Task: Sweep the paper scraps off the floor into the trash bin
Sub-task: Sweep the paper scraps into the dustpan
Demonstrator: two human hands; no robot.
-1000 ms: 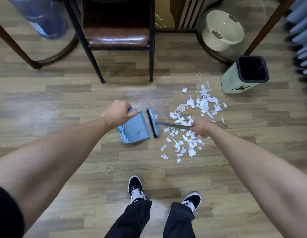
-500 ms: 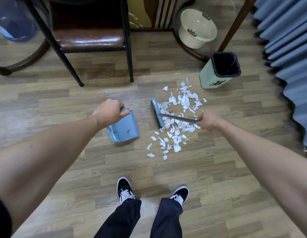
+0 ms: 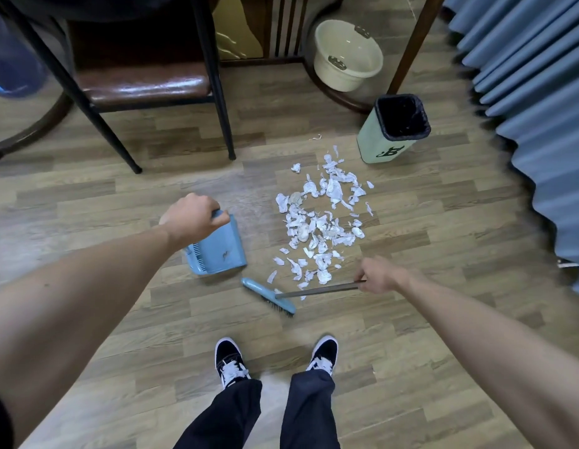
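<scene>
White paper scraps [image 3: 320,225] lie scattered on the wooden floor in the middle of the view. My left hand [image 3: 192,217] grips the handle of a blue dustpan [image 3: 217,249] that rests on the floor left of the scraps. My right hand [image 3: 379,278] holds the grey handle of a blue brush [image 3: 268,296], whose head lies on the floor at the near edge of the pile. A pale green trash bin [image 3: 383,145] with a black liner stands beyond the scraps, at the upper right.
A black-legged chair with a brown seat [image 3: 142,87] stands behind the dustpan. A cream basin [image 3: 346,55] sits by a wooden table leg [image 3: 411,43]. Blue curtains [image 3: 534,108] hang along the right. My two shoes [image 3: 231,362] stand near the brush.
The brush head has moved from the far left side of the pile to its near edge, close to my feet. The dustpan has stayed on the floor.
</scene>
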